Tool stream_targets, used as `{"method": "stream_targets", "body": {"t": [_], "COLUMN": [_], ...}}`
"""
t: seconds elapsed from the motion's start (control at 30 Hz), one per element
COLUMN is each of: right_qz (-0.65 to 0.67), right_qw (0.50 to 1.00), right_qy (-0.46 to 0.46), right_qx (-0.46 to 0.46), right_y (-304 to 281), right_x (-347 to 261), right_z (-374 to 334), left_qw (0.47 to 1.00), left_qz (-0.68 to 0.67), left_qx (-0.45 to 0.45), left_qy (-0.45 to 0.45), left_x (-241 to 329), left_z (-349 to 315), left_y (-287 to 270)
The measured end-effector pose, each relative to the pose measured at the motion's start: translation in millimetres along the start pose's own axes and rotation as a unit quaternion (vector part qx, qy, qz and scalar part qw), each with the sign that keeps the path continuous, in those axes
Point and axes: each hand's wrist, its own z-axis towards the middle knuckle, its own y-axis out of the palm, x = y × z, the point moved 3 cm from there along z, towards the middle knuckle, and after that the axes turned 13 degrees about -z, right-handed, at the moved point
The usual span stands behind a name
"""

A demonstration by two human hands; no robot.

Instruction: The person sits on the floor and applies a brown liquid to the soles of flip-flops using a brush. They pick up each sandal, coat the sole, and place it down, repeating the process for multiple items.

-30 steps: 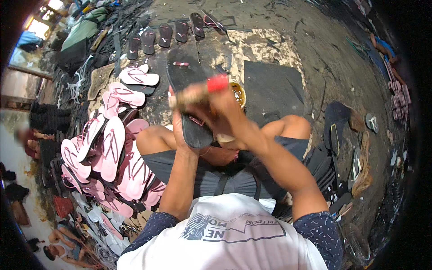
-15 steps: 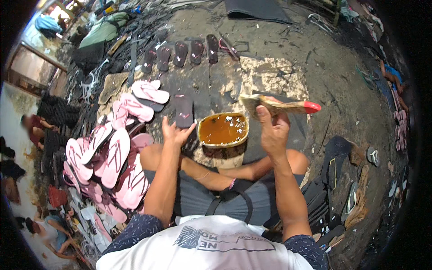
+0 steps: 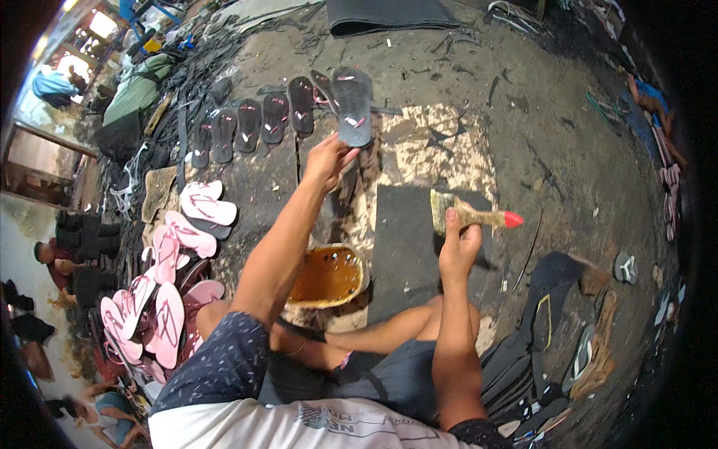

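Observation:
My left hand [image 3: 329, 161] reaches forward, its fingers closed on the near end of a dark sandal sole [image 3: 354, 101] with small pink marks. That sole is at the right end of a row of several similar dark soles [image 3: 249, 123] on the ground, overlapping a tilted one. A flat brush [image 3: 482, 217] with a red-tipped handle is gripped in my right hand [image 3: 458, 251], its bristles toward the left, above a dark rubber sheet [image 3: 404, 239]. Below my left forearm sits a tub [image 3: 366, 278] of amber liquid, partly hidden by that arm.
Pink thong sandals [image 3: 168, 322] lie heaped to my left. A black mat [image 3: 389, 19] lies far ahead among rubber scraps. Dark material [image 3: 550, 299] and loose sandals [image 3: 583, 352] are on my right. Two people [image 3: 112, 415] are at the far left.
My left hand has picked up the dark sole from beside the tub and carried it forward to the row. The brush stays in my right hand. The view has shifted.

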Motion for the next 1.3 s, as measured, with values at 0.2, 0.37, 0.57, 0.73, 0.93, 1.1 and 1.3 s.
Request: {"method": "stream_targets", "body": {"t": [0.2,0.37,0.57,0.73,0.93,1.1,1.3], "right_qz": [0.063,0.011,-0.016,-0.06,-0.073,-0.057,-0.057], "right_qw": [0.996,0.997,0.998,0.998,0.996,0.996,0.986], "right_qy": [0.056,0.08,0.053,0.021,-0.029,-0.032,-0.036], "right_qx": [0.0,0.0,-0.019,-0.029,-0.048,-0.067,-0.155], "right_y": [2.3,-1.5,-1.0,22.6,18.5,17.0,55.9], "right_x": [14.6,25.4,21.7,-3.3,-8.7,-30.0,-60.1], "right_z": [8.1,7.9,0.4,-8.3,-33.3,-57.0,-92.5], "left_qw": [0.987,0.947,0.599,0.471,0.651,0.837,0.799], "left_qz": [0.103,0.265,0.481,0.68,0.475,0.222,0.275], "left_qx": [0.074,0.093,0.381,0.539,0.487,0.333,0.285], "left_qy": [0.098,0.156,0.515,0.158,0.338,0.373,0.453], "left_x": [-42.8,-31.7,123.2,165.4,227.5,239.4,216.6], "left_z": [162.0,156.4,4.0,-76.5,-128.4,-284.5,-468.9], "left_y": [9.6,-1.4,-185.1,-324.8,-365.6,-330.4,-298.1]}}
